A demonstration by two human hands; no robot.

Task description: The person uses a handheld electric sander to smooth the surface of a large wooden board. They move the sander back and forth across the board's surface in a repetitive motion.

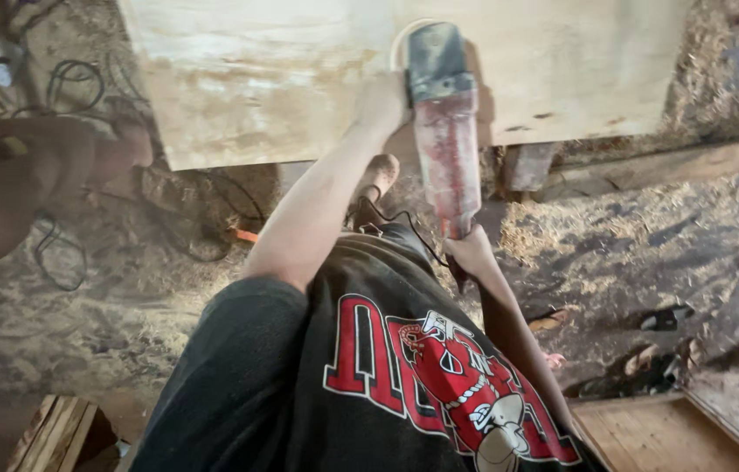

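A person's right hand (471,251) grips the rear handle of a red angle grinder (445,131); the left hand (380,105) clasps its head, disc resting on a pale plywood sheet (299,79); steady, even two-handed pressure seems best.

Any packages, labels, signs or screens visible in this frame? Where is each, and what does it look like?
No packages, signs or screens in view.
Shirt print: on the person's black shirt, bottom centre; large red letters edged white around a red-and-white figure.
Angle grinder: top centre on the pale wooden board, held by left hand and right hand; dusty red body, no label discernible.
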